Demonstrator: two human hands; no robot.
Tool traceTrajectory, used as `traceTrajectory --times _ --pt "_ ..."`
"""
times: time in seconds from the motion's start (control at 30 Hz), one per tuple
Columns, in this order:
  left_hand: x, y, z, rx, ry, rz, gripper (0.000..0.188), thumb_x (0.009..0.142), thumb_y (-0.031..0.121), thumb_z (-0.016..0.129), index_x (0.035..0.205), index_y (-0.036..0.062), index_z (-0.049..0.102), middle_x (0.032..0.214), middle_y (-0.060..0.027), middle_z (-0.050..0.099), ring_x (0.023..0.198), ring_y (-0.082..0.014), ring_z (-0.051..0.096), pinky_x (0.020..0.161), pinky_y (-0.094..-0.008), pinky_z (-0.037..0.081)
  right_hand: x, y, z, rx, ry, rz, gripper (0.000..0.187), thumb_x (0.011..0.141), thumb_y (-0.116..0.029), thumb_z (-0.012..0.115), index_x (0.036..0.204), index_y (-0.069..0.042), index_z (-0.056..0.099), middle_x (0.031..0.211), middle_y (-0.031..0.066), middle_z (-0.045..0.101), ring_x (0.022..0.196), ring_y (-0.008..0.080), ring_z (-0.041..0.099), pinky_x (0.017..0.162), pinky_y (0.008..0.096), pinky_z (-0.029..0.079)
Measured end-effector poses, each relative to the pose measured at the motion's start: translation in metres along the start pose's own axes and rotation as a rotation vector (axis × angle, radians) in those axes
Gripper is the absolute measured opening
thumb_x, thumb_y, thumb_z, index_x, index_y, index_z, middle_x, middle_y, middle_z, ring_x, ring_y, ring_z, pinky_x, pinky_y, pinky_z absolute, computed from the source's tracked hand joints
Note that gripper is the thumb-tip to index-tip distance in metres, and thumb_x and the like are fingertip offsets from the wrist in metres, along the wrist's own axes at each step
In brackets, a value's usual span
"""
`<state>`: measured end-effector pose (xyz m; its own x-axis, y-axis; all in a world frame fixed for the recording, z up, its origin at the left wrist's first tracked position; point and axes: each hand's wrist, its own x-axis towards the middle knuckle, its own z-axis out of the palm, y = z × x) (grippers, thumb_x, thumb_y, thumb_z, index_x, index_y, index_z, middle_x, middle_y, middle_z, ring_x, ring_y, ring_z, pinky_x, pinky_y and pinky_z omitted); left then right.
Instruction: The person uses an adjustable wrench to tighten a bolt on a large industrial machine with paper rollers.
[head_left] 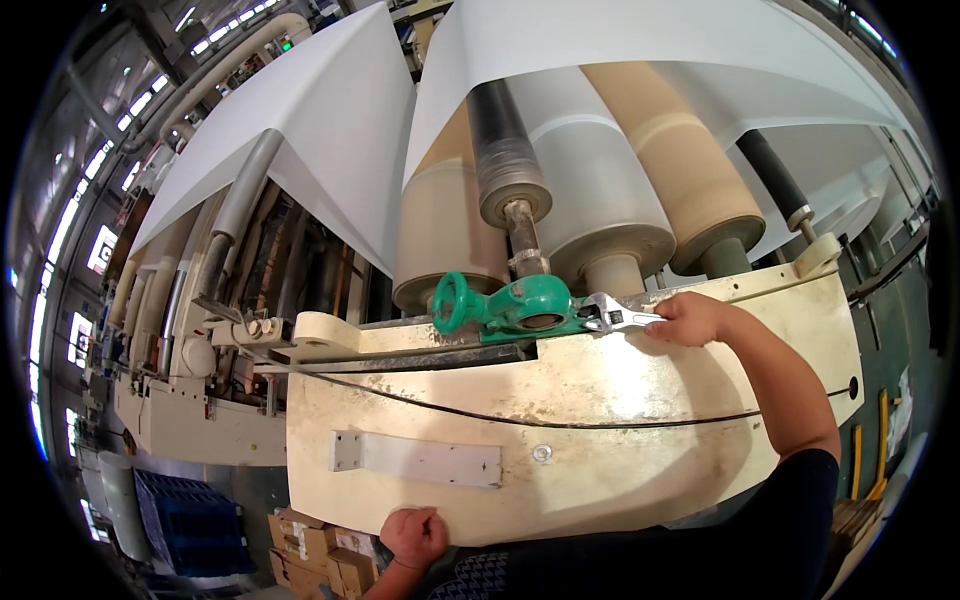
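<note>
My right hand (688,320) is wrapped round the handle of a silver adjustable wrench (622,316). The wrench's jaws are at the right end of a green bearing block (532,303), where a bolt or nut may sit; I cannot make it out. A green handwheel (456,303) sticks out on the block's left side. From the block a worn metal shaft (522,235) runs up to a dark roller (505,150). At the near edge of the cream machine frame (620,450), my left hand (415,537) is curled closed, with nothing visible in it.
White sheet material (600,40) stretches over large tan rolls (680,150) and a grey roll (600,180) behind the frame. A flat metal bracket (430,460) is on the frame's face. Cardboard boxes (325,545) and blue pallets (190,520) stand at lower left.
</note>
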<state>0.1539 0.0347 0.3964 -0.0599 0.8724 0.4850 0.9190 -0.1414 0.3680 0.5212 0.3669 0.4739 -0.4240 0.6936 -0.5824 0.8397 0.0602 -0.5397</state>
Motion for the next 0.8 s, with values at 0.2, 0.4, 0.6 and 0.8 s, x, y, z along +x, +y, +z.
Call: traceTrajectory --times 0.2,0.4,0.6,0.8 --pt "-0.006 -0.002 0.000 0.037 0.032 -0.023 0.013 0.064 -0.002 0.059 0.072 0.0076 0.060 0.053 -0.0058 0.049 0.046 -0.0232 0.048 0.043 -0.0334 0.038 0.024 -0.022 -0.029 -0.146 -0.096 0.065 0.041 0.081 -0.044 0.061 0.079 -0.003 0.065 0.057 0.0082 0.054 0.047 0.0171 0.053 0.049 0.0319 0.043" --pt "-0.006 0.001 0.001 0.047 0.028 -0.044 0.010 0.064 -0.001 0.059 0.070 0.0068 0.061 0.053 -0.0078 0.047 0.046 -0.0252 0.048 0.044 -0.0349 0.038 0.059 -0.032 -0.047 -0.526 -0.060 0.040 0.066 0.074 -0.068 0.052 0.090 -0.007 0.071 0.091 0.0152 0.066 0.092 0.0298 0.060 0.080 0.0393 0.046" --pt "-0.007 0.000 0.003 0.128 0.047 -0.051 0.012 0.062 0.002 0.059 0.071 0.0097 0.060 0.051 -0.0056 0.047 0.044 -0.0250 0.048 0.042 -0.0350 0.039 0.068 -0.041 -0.056 -0.749 0.099 -0.120 0.070 0.076 -0.073 0.043 0.085 -0.010 0.071 0.087 0.0152 0.066 0.087 0.0322 0.061 0.078 0.0429 0.047" --pt "-0.009 -0.002 0.004 0.102 0.071 -0.032 0.013 0.062 0.000 0.059 0.071 0.0090 0.059 0.051 -0.0057 0.047 0.043 -0.0248 0.048 0.041 -0.0344 0.038 0.059 0.000 -0.015 -0.629 0.293 -0.239 0.070 0.080 -0.071 0.039 0.068 -0.007 0.067 0.070 0.0169 0.063 0.073 0.0358 0.061 0.066 0.0437 0.048"
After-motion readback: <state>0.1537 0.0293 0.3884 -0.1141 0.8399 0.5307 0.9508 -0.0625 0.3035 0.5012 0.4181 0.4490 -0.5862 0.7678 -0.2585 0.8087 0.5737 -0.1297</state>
